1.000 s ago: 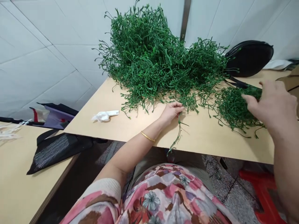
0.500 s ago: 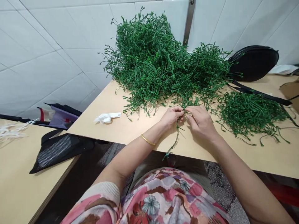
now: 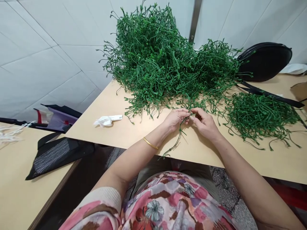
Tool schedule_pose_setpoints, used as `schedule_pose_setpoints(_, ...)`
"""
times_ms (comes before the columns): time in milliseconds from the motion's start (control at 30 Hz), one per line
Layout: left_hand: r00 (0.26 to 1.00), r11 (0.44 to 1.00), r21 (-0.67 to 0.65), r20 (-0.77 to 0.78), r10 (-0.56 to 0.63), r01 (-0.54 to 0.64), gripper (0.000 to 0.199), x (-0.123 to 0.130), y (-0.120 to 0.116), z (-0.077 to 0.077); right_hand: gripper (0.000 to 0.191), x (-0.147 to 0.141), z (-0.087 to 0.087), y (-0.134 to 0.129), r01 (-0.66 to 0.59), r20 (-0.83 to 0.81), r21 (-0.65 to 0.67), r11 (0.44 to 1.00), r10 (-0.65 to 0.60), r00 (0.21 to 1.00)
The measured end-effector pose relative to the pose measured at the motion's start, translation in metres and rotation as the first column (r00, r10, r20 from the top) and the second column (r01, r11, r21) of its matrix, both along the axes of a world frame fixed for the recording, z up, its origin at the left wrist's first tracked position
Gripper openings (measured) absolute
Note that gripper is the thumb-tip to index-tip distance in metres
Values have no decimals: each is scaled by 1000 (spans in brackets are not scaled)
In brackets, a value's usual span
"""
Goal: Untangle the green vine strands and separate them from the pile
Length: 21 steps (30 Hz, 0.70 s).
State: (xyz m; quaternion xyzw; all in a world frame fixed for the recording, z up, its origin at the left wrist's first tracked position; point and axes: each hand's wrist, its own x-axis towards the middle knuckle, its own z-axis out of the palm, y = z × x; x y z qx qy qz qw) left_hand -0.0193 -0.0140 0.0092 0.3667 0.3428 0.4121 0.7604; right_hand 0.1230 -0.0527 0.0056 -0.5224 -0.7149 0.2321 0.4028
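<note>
A tall heap of green plastic stems (image 3: 153,60) stands at the back of the table. At its front edge my left hand (image 3: 176,118) pinches a green stem (image 3: 178,138), whose lower part hangs down toward the table's front edge. My right hand (image 3: 203,123) meets the left at the fingertips, thumb and forefinger closed on the same stem. The exact grip point is partly hidden by the fingers. To the right lies a smaller pile of green stems (image 3: 260,116).
A crumpled white tissue (image 3: 106,120) lies left on the table (image 3: 96,135). Behind the small pile are a black round case (image 3: 266,60) and a black strap (image 3: 273,95). A black mesh bag (image 3: 52,156) rests on another table at left.
The hanging stem end has swung left. My right hand's fingers have shifted and bent more at the fingertips. The view has moved slightly.
</note>
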Motion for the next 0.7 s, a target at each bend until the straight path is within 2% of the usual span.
schedule_pose_setpoints(200,999,1000,7,-25,-29,29,12,2,-3,1,25,0,-1,-1,-18,26,-56,998,20,999)
schedule_pose_setpoints(333,996,996,-5,-24,90,-90,14,5,-4,0,28,-1,-1,-1,78,144,-84,993,-65,987)
schedule_pose_setpoints(433,985,984,-34,-8,173,-173,18,5,-3,0,28,-1,-2,-2,91,186,-104,990,-71,980)
schedule_pose_setpoints(500,986,985,-37,-17,166,-166,19,4,-3,1,28,1,-5,-1,60,121,-131,990,-44,992)
schedule_pose_setpoints(567,994,995,-28,-41,99,-100,17,1,-2,1,27,3,-7,0,21,-5,-168,986,-22,1000)
schedule_pose_setpoints(633,998,1000,-13,-60,20,-21,16,0,-2,0,26,4,-9,1,-10,-145,-205,979,-20,989)
schedule_pose_setpoints(700,998,1000,7,-65,-10,10,16,-2,-2,0,24,5,-10,2,-39,-260,-226,973,-22,965)
